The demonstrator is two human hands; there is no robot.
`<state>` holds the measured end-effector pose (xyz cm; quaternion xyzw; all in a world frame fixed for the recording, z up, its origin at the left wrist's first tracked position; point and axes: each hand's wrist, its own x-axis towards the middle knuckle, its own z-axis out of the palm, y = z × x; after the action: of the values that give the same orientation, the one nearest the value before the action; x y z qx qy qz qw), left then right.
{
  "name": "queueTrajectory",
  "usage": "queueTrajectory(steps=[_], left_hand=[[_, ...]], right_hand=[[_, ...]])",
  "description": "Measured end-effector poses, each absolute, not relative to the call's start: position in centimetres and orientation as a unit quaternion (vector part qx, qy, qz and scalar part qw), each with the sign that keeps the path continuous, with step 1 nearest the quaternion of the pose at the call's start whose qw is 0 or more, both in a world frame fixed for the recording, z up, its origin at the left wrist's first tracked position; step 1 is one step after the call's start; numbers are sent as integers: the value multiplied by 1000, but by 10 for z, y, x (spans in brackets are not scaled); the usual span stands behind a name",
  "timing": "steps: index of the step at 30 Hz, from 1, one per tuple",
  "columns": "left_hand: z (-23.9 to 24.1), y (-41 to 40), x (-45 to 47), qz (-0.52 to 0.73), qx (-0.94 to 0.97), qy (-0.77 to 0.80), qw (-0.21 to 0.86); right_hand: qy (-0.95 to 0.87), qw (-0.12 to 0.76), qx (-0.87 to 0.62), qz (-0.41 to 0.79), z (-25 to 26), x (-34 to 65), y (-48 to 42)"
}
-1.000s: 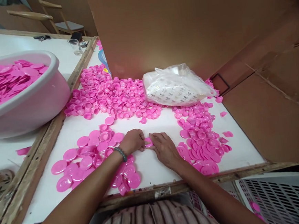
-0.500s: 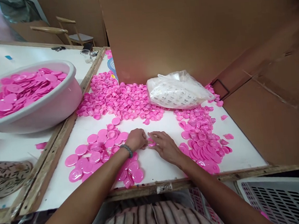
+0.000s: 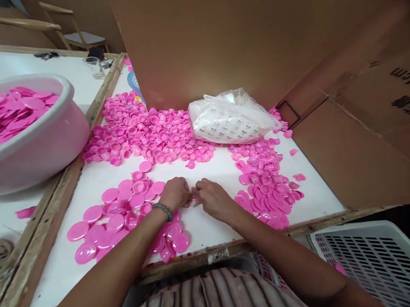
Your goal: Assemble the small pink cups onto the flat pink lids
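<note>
My left hand (image 3: 177,193), with a beaded bracelet (image 3: 163,212) at the wrist, is closed over the middle of the white table (image 3: 211,228). My right hand (image 3: 212,198) meets it there, fingers pinched. A sliver of a small pink plastic piece (image 3: 194,200) shows between the fingertips; the fingers cover most of it. Left of my hands lie loose pink discs and small cups (image 3: 116,222). A heap of pink cup-shaped pieces (image 3: 164,135) spreads behind. On the right, overlapping pink discs (image 3: 268,198) lie beside more small pieces.
A large pale tub (image 3: 64,131) of pink discs stands at left, across a wooden edge strip (image 3: 53,208). Cardboard walls (image 3: 217,39) rise behind and at right. A clear plastic bag (image 3: 230,118) rests against them. A white slotted basket (image 3: 367,228) sits below the table at right.
My right fingers, earlier spread round the pink piece, have closed in on it and hide more of it. The whole view has shifted, so the table things appear farther left.
</note>
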<state>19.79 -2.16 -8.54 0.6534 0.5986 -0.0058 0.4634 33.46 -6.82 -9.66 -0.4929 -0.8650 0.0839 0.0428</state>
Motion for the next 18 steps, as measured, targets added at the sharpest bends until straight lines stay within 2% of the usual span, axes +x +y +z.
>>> queueTrajectory(steps=[4,7,11,14,18], left_hand=[[-82,-28,198,15,731,577,365],[-82,-41,198,76,789,547,269],[-88,-59,202,143,871,437,175],[-96,-62,203,124,891,404,167],[-103,-57,192,135,871,455,125]], right_hand=[[-848,82,-517,85,-98,338,-82],[-804,130,-580,27,-98,357,-107],[-689,107,-714,-55,-102,397,-138],[-703,116,-701,-15,-113,409,-140],[-717,200,-662,94,-120,388,-114]])
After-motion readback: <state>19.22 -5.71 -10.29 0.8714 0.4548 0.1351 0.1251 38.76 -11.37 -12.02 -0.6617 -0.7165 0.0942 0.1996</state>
